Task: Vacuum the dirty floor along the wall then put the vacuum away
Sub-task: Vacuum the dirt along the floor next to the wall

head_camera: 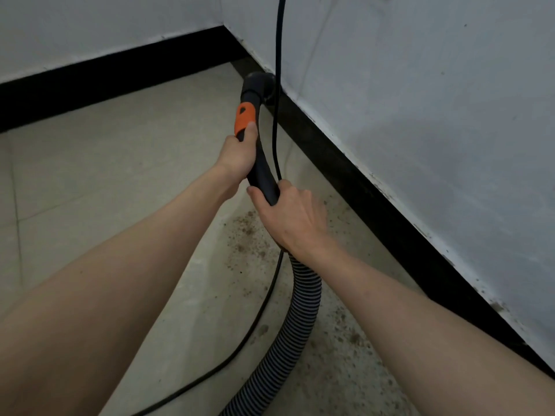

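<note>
The black vacuum handle (260,163) is gripped by the left hand (237,157) just below its orange collar (245,119) and clasped lower down by the right hand (289,217). Its nozzle (259,85) is set against the black skirting (375,187), with the ribbed hose (295,319) trailing over the speckled floor (255,235) beside the wall (420,100).

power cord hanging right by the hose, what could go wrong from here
1. The black power cord hangs down the wall right beside the vacuum handle and runs on under the ribbed hose. With both hands on the handle, left hand and right hand, a push could snag or tug the cord.
2. The dirt specks lie near the baseboard, closer to the person than the nozzle, so they could be missed.
</note>
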A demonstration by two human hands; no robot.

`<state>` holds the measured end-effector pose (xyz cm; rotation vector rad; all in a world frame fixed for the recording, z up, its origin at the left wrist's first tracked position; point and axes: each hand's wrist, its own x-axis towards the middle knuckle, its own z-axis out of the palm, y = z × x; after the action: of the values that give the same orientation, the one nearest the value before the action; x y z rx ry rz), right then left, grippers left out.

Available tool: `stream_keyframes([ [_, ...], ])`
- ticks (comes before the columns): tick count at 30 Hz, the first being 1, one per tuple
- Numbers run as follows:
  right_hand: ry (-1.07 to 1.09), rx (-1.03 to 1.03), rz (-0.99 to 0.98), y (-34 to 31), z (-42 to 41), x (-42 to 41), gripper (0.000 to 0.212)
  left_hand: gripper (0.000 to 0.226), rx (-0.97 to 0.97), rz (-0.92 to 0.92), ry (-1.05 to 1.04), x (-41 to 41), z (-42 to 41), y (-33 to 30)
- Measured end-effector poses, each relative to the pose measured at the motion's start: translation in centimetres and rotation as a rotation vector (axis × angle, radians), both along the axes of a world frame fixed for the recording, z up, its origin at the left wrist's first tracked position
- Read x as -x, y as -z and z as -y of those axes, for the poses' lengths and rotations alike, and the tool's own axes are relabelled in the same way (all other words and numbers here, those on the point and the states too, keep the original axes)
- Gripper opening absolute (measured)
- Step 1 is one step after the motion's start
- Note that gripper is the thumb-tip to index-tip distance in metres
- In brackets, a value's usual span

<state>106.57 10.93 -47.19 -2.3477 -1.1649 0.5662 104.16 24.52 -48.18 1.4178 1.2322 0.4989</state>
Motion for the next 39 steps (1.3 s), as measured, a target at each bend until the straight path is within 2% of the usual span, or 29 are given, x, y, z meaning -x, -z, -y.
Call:
stream_keyframes([
  [5,-0.050,0.033,-0.018,0.3,2.4,0.9,0.047,0.055,0.044,0.004,-0.041,2.1,2.4,0.8],
  [12,-0.107,0.089,-0.066,0.1,6.8,3.8,0.056,0.061,0.125,-0.052,-0.060,6.3,6.5,1.5],
  [19,-0.167,0.116,-0.083,-2.2,10.7,6.4,0.058,0.059,0.174,-0.037,-0.098,9.9,10.5,-0.8],
  [25,-0.241,0.178,-0.085,-3.0,13.4,8.4,0.053,0.054,0.256,0.031,-0.179,13.3,13.8,-1.1],
  [35,-0.376,0.232,-0.086,-2.9,17.1,10.0,0.049,0.057,0.305,-0.020,-0.343,16.9,18.3,1.2],
  [39,-0.368,0.249,-0.146,-2.2,17.8,9.9,0.043,0.062,0.349,-0.043,-0.314,17.1,19.0,2.3],
])
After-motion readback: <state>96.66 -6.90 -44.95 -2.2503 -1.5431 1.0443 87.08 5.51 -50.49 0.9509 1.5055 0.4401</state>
